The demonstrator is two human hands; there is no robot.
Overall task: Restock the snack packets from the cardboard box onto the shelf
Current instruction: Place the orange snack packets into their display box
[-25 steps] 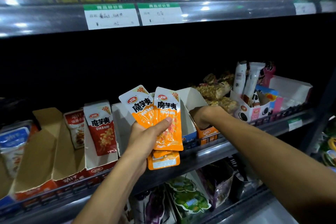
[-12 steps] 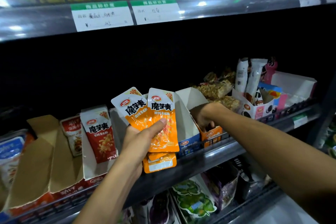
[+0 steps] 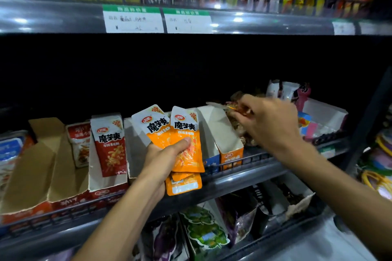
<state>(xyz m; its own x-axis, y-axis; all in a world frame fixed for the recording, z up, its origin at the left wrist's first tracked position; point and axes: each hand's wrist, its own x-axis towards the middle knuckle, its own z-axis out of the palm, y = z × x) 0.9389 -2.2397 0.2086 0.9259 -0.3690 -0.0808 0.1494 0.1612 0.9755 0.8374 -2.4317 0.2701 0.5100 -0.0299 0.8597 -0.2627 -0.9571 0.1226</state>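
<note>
Orange snack packets (image 3: 186, 146) fan out, gripped in the left hand (image 3: 161, 161); right hand (image 3: 269, 121), just above the open display box (image 3: 220, 133), pinches something blurred.

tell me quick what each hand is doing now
Left hand: grips orange packets.
Right hand: pinches a small packet, blurred.

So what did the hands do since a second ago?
The right hand came up out of the orange display box and moved right, now pinching what looks like an orange packet, though it is blurred. The left hand kept gripping its fan of orange snack packets.
</note>
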